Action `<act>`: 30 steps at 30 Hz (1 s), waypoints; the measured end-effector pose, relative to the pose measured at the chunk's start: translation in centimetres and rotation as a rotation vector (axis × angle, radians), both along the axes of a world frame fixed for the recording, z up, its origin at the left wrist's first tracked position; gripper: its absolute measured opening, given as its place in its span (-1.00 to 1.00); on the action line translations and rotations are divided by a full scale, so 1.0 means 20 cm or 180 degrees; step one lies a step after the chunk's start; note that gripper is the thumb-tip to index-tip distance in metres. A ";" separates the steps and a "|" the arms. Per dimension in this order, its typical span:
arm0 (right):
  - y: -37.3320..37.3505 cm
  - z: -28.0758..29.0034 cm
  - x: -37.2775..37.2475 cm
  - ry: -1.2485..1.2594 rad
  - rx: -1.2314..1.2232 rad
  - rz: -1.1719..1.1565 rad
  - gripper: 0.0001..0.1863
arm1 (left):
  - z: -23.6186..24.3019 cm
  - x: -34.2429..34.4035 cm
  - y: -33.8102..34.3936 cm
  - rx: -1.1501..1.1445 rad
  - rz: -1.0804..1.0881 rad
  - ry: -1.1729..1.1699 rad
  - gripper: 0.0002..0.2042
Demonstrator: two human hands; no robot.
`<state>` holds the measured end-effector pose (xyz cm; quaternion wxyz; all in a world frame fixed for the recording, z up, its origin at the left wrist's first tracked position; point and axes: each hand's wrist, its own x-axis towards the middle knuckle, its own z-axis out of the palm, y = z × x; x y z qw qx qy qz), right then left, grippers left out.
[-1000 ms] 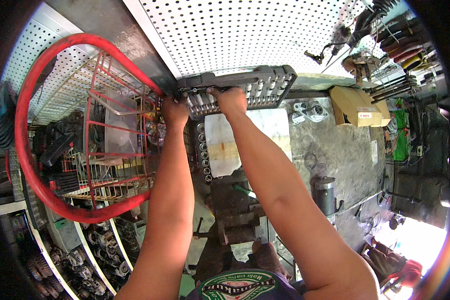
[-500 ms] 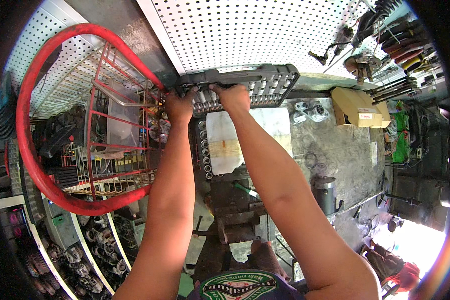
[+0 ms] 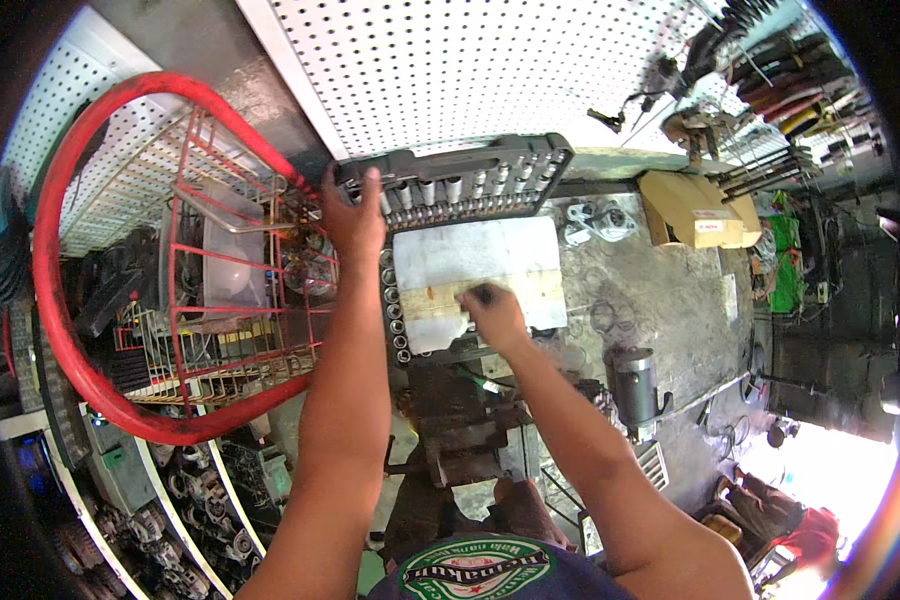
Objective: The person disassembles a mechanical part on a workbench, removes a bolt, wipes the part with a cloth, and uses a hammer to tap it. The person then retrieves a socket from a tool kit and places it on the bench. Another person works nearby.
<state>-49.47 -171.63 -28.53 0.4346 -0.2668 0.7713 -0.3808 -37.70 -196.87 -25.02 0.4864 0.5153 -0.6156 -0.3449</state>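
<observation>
A black socket set case (image 3: 470, 185) stands opened at the back of the bench, with rows of silver sockets in its upright part. My left hand (image 3: 355, 220) grips the left end of that part, its thumb on the front. A white sheet with a stained yellowish band (image 3: 480, 250) lies flat in front, with a column of large sockets (image 3: 392, 310) along its left edge. Over the sheet's near part is my right hand (image 3: 498, 318), fingers curled together. Something dark shows at its fingertips, too small to make out.
A red-rimmed wire basket (image 3: 175, 310) stands at the left. On the bench to the right are metal parts (image 3: 600, 220), a cardboard box (image 3: 695, 210) and a metal cylinder (image 3: 632, 385). White pegboard (image 3: 490, 70) rises behind. A person in red (image 3: 810, 540) is at the lower right.
My right hand has left the sockets in the upright part and come down toward me over the white sheet, fingers curled. My left hand stays at the case's left end.
</observation>
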 end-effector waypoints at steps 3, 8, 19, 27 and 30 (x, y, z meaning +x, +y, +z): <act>0.48 0.06 0.17 0.0468 0.0434 0.0174 -0.47 | 0.07 0.01 -0.06 0.0268 0.0222 -0.0592 -0.21; 1.11 0.19 0.38 0.0126 0.1198 0.0522 -0.34 | 0.05 0.08 0.02 0.0342 0.0054 -0.0555 -0.32; 0.78 -0.16 -0.17 0.1160 0.0262 -0.1337 -0.29 | 0.04 0.22 0.34 0.1027 -0.0232 -0.0371 -0.04; 0.50 -0.40 -0.34 0.1171 0.1083 -0.1204 -0.05 | 0.10 0.05 -0.13 0.1480 0.0095 -0.0872 -0.19; 0.51 -0.37 -0.29 0.1397 0.0910 -0.1135 -0.19 | 0.06 0.04 -0.23 0.1275 0.0236 -0.1614 -0.10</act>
